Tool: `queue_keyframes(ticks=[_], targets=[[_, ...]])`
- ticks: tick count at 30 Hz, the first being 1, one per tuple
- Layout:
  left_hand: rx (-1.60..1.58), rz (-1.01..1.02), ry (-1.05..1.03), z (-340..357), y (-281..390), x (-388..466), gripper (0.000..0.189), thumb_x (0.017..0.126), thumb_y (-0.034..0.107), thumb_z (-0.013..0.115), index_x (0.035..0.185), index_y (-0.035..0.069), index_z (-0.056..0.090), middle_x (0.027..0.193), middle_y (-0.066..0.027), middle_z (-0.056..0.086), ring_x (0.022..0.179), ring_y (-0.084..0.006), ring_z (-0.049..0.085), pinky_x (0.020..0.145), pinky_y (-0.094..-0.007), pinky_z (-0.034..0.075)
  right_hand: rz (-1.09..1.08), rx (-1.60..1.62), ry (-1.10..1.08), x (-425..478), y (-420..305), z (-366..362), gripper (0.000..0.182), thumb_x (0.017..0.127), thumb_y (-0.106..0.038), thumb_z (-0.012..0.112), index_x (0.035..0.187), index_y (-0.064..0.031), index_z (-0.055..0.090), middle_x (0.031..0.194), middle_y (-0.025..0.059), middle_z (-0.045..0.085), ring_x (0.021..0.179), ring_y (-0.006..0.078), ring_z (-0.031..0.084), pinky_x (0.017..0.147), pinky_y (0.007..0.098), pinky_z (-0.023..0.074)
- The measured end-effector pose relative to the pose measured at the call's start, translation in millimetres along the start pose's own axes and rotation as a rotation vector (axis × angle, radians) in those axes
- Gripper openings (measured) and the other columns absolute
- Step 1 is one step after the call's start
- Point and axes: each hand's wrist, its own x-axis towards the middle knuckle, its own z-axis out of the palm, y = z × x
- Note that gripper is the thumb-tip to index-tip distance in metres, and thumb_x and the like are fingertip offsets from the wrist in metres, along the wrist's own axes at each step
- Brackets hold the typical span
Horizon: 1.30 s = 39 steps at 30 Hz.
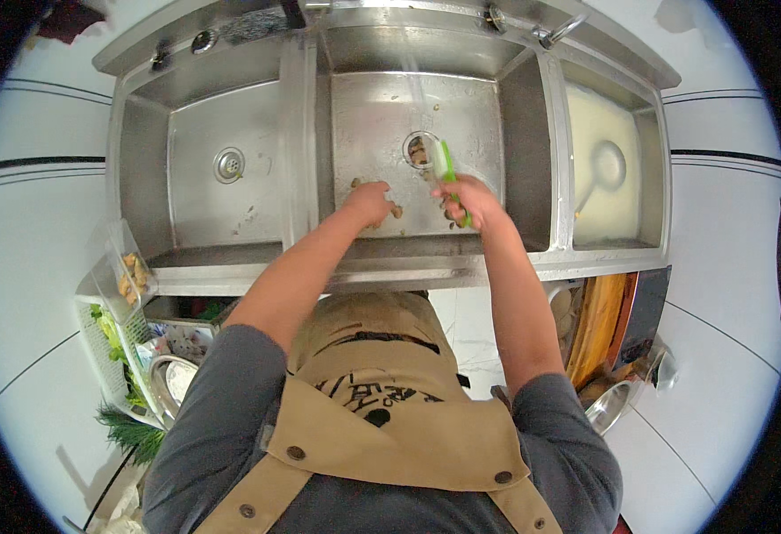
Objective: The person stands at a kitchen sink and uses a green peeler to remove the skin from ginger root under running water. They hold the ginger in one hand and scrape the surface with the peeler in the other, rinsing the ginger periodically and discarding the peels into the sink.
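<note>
My left hand [369, 202] reaches down to the floor of the middle stainless steel sink basin [370, 113]. Small brown scraps [397, 211] lie at its fingertips, and I cannot tell whether any are gripped. In my right hand [472, 200] is a green-and-white brush [445, 160], held by its green handle. The brush is blurred and its head partly covers the right edge of the drain [419, 151]. Brown pieces sit in that drain, and more scraps lie below my right hand.
The left basin [223, 207] has a drain strainer. Pale cloudy liquid [594, 207] with a ladle [609, 164] fills the right basin's floor. A clear container of ginger-like pieces [133, 277] leans by the front left corner, above a white basket of greens [113, 340]. Wooden boards [597, 320] stand at right.
</note>
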Motion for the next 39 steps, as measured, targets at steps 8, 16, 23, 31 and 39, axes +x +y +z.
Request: queue_keyframes(ticks=[8, 16, 23, 31, 39], targets=[[0.183, 0.015, 0.166, 113, 81, 117, 0.047, 0.089, 0.019, 0.065, 0.134, 0.008, 0.057, 0.116, -0.0211, 0.067, 0.11, -0.0398, 0.065, 0.092, -0.0499, 0.054, -0.054, 0.135, 0.236, -66, 58, -77, 0.017, 0.096, -0.022, 0.065, 0.102, -0.0058, 0.065, 0.079, 0.0, 0.064, 0.05, 0.0079, 0.044, 0.044, 0.026, 0.0324], [0.151, -0.073, 0.333, 115, 106, 153, 0.023, 0.093, 0.009, 0.057, 0.114, 0.005, 0.063, 0.11, -0.0178, 0.067, 0.107, -0.034, 0.064, 0.089, -0.0469, 0.053, -0.041, -0.011, 0.16, -43, 65, -100, 0.025, 0.102, -0.02, 0.058, 0.121, -0.004, 0.061, 0.088, 0.0005, 0.063, 0.054, 0.0061, 0.041, 0.048, 0.0243, 0.0339], [-1.801, -0.294, 0.14, 70, 125, 83, 0.033, 0.098, 0.024, 0.062, 0.124, 0.005, 0.058, 0.115, -0.0132, 0.066, 0.111, -0.0295, 0.063, 0.093, -0.0448, 0.053, -0.599, -0.581, 0.193, -19, 91, -73, 0.054, 0.101, -0.016, 0.053, 0.152, -0.0039, 0.042, 0.113, 0.0278, 0.067, 0.094, 0.041, 0.068, 0.083, 0.0516, 0.0533], [-1.722, -0.424, 0.594, 50, 161, 47, 0.04, 0.11, 0.032, 0.04, 0.134, 0.002, 0.05, 0.129, -0.0152, 0.059, 0.113, -0.0261, 0.059, 0.098, -0.0402, 0.05, -0.48, -0.881, 0.196, 8, -2, -3, 0.045, 0.099, -0.014, 0.048, 0.14, 0.0026, 0.054, 0.105, 0.0318, 0.067, 0.095, 0.047, 0.066, 0.081, 0.0558, 0.0512], [-1.939, -0.211, 0.49, 78, 121, 53, 0.042, 0.111, 0.031, 0.04, 0.137, -0.002, 0.047, 0.129, -0.0192, 0.06, 0.116, -0.0329, 0.061, 0.1, -0.0457, 0.052, -0.532, -0.927, 0.281, 13, 7, 2, 0.044, 0.095, -0.01, 0.054, 0.136, 0.0049, 0.055, 0.099, 0.033, 0.067, 0.093, 0.0499, 0.064, 0.083, 0.0573, 0.0504]])
